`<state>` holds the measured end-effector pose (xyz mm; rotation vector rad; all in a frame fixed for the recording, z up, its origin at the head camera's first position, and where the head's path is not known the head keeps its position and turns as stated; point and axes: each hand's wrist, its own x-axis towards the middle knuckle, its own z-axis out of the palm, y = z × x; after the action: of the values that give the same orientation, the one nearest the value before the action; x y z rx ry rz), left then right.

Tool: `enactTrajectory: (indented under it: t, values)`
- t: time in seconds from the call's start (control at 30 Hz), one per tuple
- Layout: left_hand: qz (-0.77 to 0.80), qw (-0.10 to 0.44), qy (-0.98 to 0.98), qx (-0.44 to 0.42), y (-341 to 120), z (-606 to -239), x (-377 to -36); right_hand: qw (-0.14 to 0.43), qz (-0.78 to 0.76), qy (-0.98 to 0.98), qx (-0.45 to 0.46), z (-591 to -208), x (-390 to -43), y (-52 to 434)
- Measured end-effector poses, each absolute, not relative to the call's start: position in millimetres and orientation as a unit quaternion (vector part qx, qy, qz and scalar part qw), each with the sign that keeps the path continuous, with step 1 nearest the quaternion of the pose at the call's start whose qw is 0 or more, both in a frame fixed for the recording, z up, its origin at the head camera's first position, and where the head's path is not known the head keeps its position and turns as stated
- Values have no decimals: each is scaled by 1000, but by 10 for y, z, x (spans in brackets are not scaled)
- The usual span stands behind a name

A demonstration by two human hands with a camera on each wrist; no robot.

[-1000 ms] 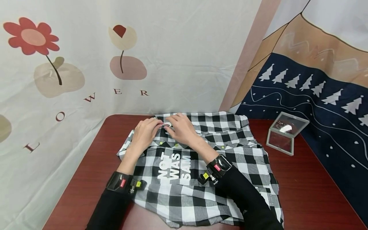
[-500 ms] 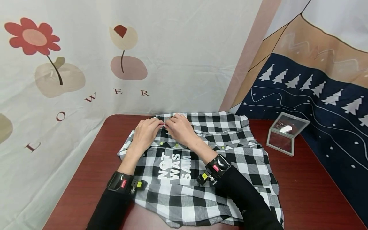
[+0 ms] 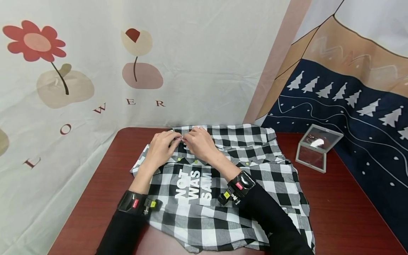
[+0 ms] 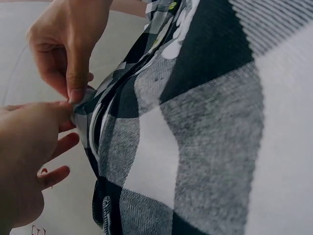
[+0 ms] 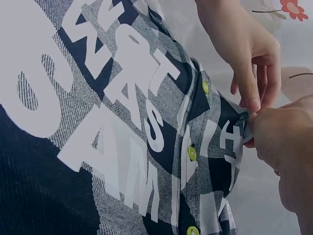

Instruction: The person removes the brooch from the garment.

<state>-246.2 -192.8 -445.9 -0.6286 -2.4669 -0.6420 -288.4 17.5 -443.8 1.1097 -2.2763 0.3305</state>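
A black-and-white checked shirt (image 3: 220, 219) lies spread out, with white lettering and yellow-green buttons (image 5: 192, 153) along its front. At its far left part, my left hand (image 3: 160, 150) pinches the edge of the cloth between thumb and fingers. My right hand (image 3: 202, 143) pinches the same edge just to the right, the fingertips of both hands nearly meeting. In the left wrist view, the right thumb (image 4: 77, 83) presses down on a folded corner of cloth, while some left fingers stand loosely extended. In the right wrist view, the fingertips cover the pinched spot.
The shirt covers much of a reddish-brown table (image 3: 344, 205). A clear square case (image 3: 310, 161) with its lid raised stands at the right edge. Behind hang a pale flower-printed curtain (image 3: 204, 63) and a dark blue tree-printed cloth (image 3: 318, 106).
The right hand has moved slightly left and its fingertips have closed in on the left hand's at the shirt edge. The left thumb has shifted a little. The shirt stays in place.
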Motion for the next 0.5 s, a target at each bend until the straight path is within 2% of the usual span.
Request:
enactTrajectory:
  t: [0.3,0.5]
  values:
    - [-335,132,-911,-202,-2016,-4444,-2457,293,151,-847,418,-4467,-2904,189]
    - [-373,100,-904,-184,-2049,-4487,-2468,298,189,-836,421,-4527,-2949,203]
